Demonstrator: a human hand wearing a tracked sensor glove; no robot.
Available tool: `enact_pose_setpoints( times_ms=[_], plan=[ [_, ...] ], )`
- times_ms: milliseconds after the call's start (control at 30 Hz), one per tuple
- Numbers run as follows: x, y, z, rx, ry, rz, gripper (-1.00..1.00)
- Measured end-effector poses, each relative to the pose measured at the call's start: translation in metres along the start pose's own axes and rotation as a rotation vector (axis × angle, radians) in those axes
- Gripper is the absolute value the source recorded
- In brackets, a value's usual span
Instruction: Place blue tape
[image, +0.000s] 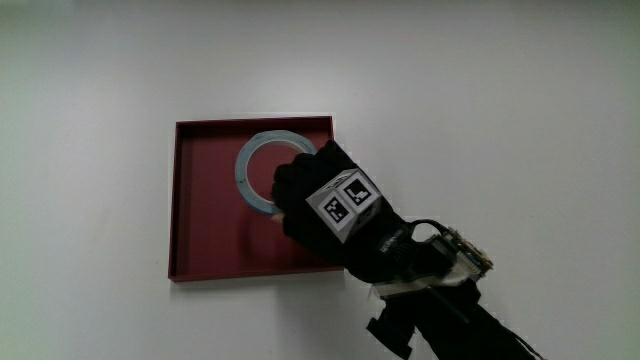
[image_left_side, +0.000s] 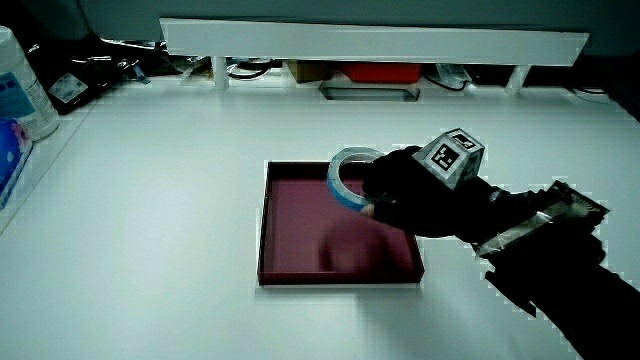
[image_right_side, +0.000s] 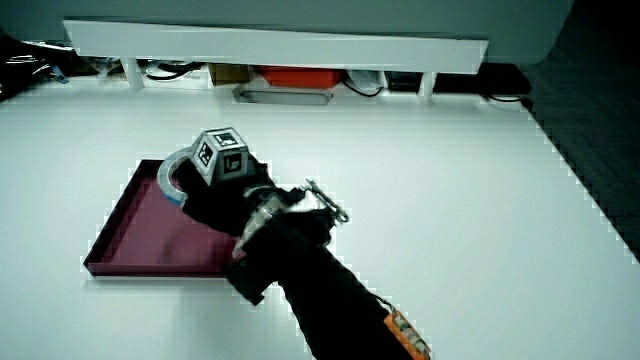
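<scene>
While the black-gloved hand (image: 330, 205) pinches one edge of the pale blue ring-shaped roll of tape (image: 262, 167) over the shallow dark-red square tray (image: 200, 230), the roll looks light and stiff, best gripped across its rim.

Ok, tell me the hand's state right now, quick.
Hand: closed on the blue tape, holding the roll over the red tray; in a side view the roll looks lifted off the tray floor.
</scene>
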Motion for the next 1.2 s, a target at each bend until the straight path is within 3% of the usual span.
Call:
enact_pose_setpoints(
  times_ms=[300,567,1033,1200],
  plan=[
    [-0.002,0.018,-0.04,-0.01,-0.026,-0.001,0.0],
    [0.004,0.025,-0.075,-0.082,-0.063,-0.038,0.0],
    [0.014,0.024,-0.08,-0.098,-0.052,-0.071,0.0],
    [0.017,0.021,-0.078,-0.115,-0.025,-0.084,-0.22]
  ],
)
